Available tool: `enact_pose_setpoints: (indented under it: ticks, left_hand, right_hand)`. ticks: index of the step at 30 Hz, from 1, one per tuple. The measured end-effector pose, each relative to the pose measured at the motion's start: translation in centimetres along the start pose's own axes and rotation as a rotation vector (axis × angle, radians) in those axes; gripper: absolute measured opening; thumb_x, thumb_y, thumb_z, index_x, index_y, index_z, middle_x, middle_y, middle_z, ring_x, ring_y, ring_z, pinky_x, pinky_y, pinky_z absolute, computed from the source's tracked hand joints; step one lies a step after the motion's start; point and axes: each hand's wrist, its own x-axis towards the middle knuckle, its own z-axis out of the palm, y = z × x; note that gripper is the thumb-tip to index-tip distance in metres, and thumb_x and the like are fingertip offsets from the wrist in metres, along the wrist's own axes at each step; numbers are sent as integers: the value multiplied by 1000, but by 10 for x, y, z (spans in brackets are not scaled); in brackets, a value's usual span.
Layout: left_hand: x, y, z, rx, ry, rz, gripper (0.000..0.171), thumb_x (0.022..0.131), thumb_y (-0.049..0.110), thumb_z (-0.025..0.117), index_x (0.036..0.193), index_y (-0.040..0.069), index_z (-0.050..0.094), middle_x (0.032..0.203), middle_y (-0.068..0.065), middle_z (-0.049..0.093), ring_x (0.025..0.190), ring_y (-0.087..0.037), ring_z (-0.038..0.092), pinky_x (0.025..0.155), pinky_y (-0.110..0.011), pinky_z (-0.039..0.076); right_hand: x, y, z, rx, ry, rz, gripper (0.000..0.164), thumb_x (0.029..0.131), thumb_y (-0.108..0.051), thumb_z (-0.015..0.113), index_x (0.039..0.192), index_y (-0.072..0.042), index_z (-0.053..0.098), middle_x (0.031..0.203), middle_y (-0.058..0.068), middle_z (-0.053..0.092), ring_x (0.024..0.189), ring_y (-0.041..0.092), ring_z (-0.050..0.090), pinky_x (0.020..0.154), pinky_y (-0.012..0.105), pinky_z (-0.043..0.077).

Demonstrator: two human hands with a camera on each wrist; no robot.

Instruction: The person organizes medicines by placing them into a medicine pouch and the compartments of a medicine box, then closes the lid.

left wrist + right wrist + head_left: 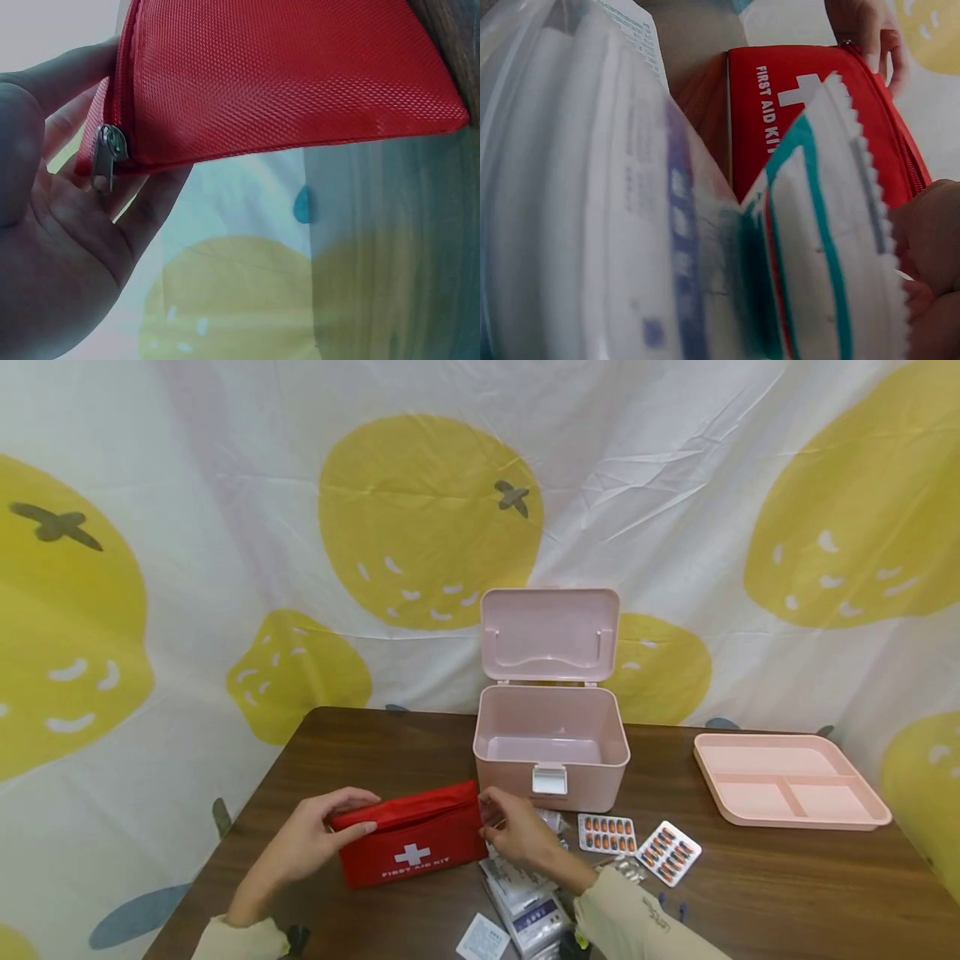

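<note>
A red zip pouch (412,839) with a white cross and "FIRST AID KIT" printed on it stands on its long edge, tilted slightly. My left hand (303,835) grips its upper left corner, thumb in front and fingers behind. The metal zipper pull (109,154) hangs at that corner in the left wrist view. With curled fingers, my right hand (521,835) pinches the pouch's upper right end. Packaged supplies (532,918) in clear and white wrappers lie below the right hand; in the right wrist view, a white and teal packet (817,247) hides part of the pouch.
Behind the pouch stands a pink box (551,727), its lid (551,635) raised. A pink divided tray (787,781) lies at the right. Two capsule blister packs (606,835) lie by the right forearm, and a white square packet (483,937) near the front.
</note>
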Motion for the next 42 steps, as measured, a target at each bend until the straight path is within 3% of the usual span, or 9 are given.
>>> enact_pose_setpoints:
  ticks: [7,10,13,17,21,28,34,42]
  left_hand:
    - [-2,7,3,93,-3,87,31,87,16,76,116,20,68,111,0,70,93,-14,66,77,-25,57]
    - [-2,8,5,148,17,159,29,86,11,77,112,21,69,109,4,70,95,-13,65,81,-28,57]
    - [-1,9,6,186,37,227,28,83,5,78,104,23,72,105,9,68,97,-12,64,84,-31,56]
    - [1,11,6,209,5,266,25,83,4,78,99,23,76,105,9,65,98,-12,62,84,-30,56]
    - [3,15,5,203,-70,257,23,84,6,77,99,23,77,106,7,64,97,-14,61,82,-28,56]
    - [4,20,7,189,-164,259,22,85,8,77,101,23,76,107,7,63,97,-13,60,83,-29,56]
    - [4,27,9,266,-179,264,20,85,10,78,101,23,77,106,8,63,96,-12,61,84,-31,56]
    - [3,36,12,443,-157,262,23,82,16,81,104,13,74,105,2,65,90,-15,64,80,-35,57]
  right_hand:
    - [-4,-12,-12,-33,51,-52,21,84,2,69,104,-1,65,91,11,72,79,21,69,70,32,57]
    - [-6,-21,-17,-58,110,-96,19,84,2,70,102,-1,65,92,12,72,79,21,68,72,33,57]
    - [-7,-32,-21,-127,176,-176,18,84,-1,72,101,-2,66,93,10,71,83,21,68,75,32,56]
    - [-8,-48,-21,-257,230,-371,20,83,-5,75,101,-4,67,97,7,68,89,19,65,81,32,55]
    - [-8,-60,-14,-390,177,-537,23,84,-12,75,106,-8,67,105,3,65,97,16,61,88,31,53]
    - [-6,-64,1,-505,28,-659,23,88,-15,71,110,-9,69,107,1,65,100,15,61,94,27,49]
    - [-8,-63,5,-614,-66,-722,28,89,-20,71,114,-10,69,106,-1,66,101,15,61,95,29,48]
    - [-15,-69,9,-701,-144,-721,24,93,-26,65,114,-14,71,100,-4,61,96,14,53,85,27,44]
